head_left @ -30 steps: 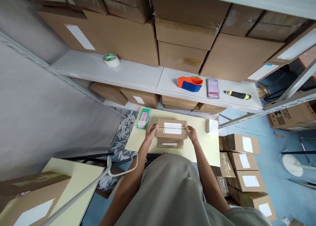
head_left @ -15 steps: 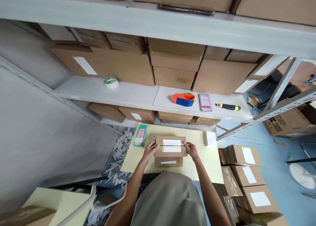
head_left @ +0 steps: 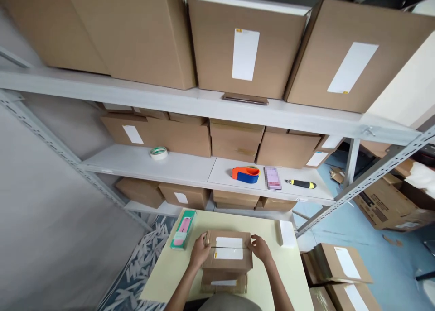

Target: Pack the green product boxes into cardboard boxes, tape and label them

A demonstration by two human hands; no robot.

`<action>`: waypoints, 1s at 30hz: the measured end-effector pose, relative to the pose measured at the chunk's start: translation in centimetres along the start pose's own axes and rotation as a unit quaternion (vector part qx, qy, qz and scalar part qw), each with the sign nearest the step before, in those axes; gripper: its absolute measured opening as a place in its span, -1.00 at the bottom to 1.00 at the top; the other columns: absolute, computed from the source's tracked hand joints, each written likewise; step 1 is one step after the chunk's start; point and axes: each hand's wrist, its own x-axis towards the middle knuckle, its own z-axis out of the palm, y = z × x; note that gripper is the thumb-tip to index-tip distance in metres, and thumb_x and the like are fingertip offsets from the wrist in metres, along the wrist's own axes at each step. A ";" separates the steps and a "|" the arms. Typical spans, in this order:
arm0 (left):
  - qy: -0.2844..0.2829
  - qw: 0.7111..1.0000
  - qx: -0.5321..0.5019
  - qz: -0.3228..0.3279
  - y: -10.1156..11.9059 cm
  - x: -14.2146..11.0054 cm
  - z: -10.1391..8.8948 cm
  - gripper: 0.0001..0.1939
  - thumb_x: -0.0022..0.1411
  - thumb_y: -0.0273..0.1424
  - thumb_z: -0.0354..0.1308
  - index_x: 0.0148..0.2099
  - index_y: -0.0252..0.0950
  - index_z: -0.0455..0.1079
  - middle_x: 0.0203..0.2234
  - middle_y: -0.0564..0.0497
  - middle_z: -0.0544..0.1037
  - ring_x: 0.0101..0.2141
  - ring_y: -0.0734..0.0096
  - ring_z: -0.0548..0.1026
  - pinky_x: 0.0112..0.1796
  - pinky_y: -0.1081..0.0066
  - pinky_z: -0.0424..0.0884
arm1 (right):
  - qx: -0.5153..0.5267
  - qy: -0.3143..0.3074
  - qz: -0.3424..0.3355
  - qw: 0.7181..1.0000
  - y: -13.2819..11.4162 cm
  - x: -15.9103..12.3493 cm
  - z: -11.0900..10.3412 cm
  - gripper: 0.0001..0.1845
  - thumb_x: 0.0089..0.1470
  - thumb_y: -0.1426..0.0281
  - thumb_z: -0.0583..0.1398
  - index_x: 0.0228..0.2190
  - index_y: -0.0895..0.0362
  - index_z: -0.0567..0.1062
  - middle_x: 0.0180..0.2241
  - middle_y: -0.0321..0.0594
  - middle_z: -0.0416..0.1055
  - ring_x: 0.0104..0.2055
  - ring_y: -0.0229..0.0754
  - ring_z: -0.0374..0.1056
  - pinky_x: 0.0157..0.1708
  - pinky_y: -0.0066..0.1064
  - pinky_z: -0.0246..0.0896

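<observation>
Evidently, the step in hand is steadying a brown rectangular cardboard box [head_left: 228,262], which sits at the lower centre of the frame over a pale yellow tabletop [head_left: 272,275]. The left hand [head_left: 200,251] grips its left end, fingers curled over the edge; the right hand [head_left: 260,248] pinches the upper right edge. A dark seam crosses the white rectangular label [head_left: 229,254] on top; whether tape seals it is hard to tell from here. The next move, I judge, calls for even pressure from both sides, so the box stays square.
</observation>
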 end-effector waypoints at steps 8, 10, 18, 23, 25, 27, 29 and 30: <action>0.123 0.957 0.012 0.263 11.9 1.1 0.5 -0.67 0.29 -0.44 0.19 0.06 -0.18 0.60 0.13 -0.21 0.65 0.25 -0.06 0.56 0.37 -0.04 0.39 | -0.137 0.194 -0.222 0.946 -13.7 0.8 -6.4 -0.55 0.44 0.32 0.10 0.24 -0.01 0.58 0.21 0.06 0.57 0.22 0.22 0.56 0.18 -0.07 0.43; 0.131 0.937 -0.017 0.324 15.5 1.5 -0.2 -0.73 0.37 -0.38 0.14 0.04 -0.16 0.60 0.05 -0.16 0.68 0.21 -0.03 0.59 0.33 -0.08 0.44 | -0.150 0.269 -0.294 0.905 -17.6 1.9 -9.1 -0.53 0.49 0.31 0.04 0.28 0.04 0.53 0.25 0.05 0.54 0.26 0.15 0.51 0.26 -0.09 0.36; 0.129 0.903 -0.029 0.408 22.2 -0.7 -1.3 -0.73 0.39 -0.45 0.16 0.05 -0.17 0.59 0.06 -0.11 0.70 0.13 0.11 0.65 0.26 0.02 0.53 | -0.357 0.203 -0.210 0.887 -25.3 6.5 -13.0 -0.44 0.35 0.45 0.21 0.30 0.43 0.39 0.24 0.38 0.49 0.33 0.22 0.40 0.38 -0.11 0.11; 0.088 0.927 -0.030 0.362 19.7 -2.7 -1.4 -0.75 0.38 -0.45 0.19 0.03 -0.14 0.62 0.03 -0.08 0.74 0.10 0.09 0.68 0.21 0.05 0.57 | -0.361 0.192 -0.212 0.888 -24.3 6.6 -13.4 -0.47 0.35 0.53 0.14 0.30 0.40 0.36 0.13 0.34 0.59 0.24 0.18 0.49 0.30 -0.14 0.21; 0.073 0.938 -0.043 0.337 18.0 -3.6 -1.4 -0.76 0.41 -0.41 0.19 0.05 -0.13 0.61 0.03 -0.07 0.74 0.09 0.10 0.70 0.20 0.08 0.58 | -0.308 0.195 -0.229 0.903 -22.6 5.7 -13.0 -0.47 0.40 0.44 0.13 0.32 0.33 0.33 0.13 0.29 0.59 0.21 0.19 0.51 0.24 -0.13 0.31; 0.065 0.945 -0.068 0.313 16.1 -4.8 -1.3 -0.75 0.42 -0.38 0.19 0.07 -0.14 0.60 0.03 -0.08 0.74 0.08 0.12 0.70 0.19 0.10 0.59 | -0.198 0.187 -0.261 0.926 -20.0 4.1 -11.6 -0.48 0.43 0.28 0.14 0.30 0.25 0.33 0.10 0.22 0.60 0.14 0.20 0.56 0.15 -0.11 0.40; 0.057 0.950 -0.095 0.290 14.0 -6.3 -0.9 -0.76 0.42 -0.36 0.20 0.08 -0.15 0.58 0.01 -0.10 0.75 0.07 0.13 0.71 0.17 0.12 0.59 | -0.051 0.135 -0.296 0.944 -16.7 1.8 -9.0 -0.48 0.42 0.09 0.17 0.20 0.17 0.39 0.04 0.12 0.62 0.05 0.16 0.59 0.08 -0.11 0.47; 0.051 0.953 -0.109 0.279 13.0 -7.2 -0.5 -0.77 0.41 -0.35 0.21 0.07 -0.16 0.57 -0.01 -0.11 0.75 0.06 0.14 0.71 0.16 0.12 0.60 | 0.022 0.094 -0.305 0.948 -15.0 0.5 -7.3 -0.46 0.39 -0.01 0.19 0.14 0.14 0.42 0.00 0.07 0.63 0.02 0.13 0.59 0.06 -0.12 0.49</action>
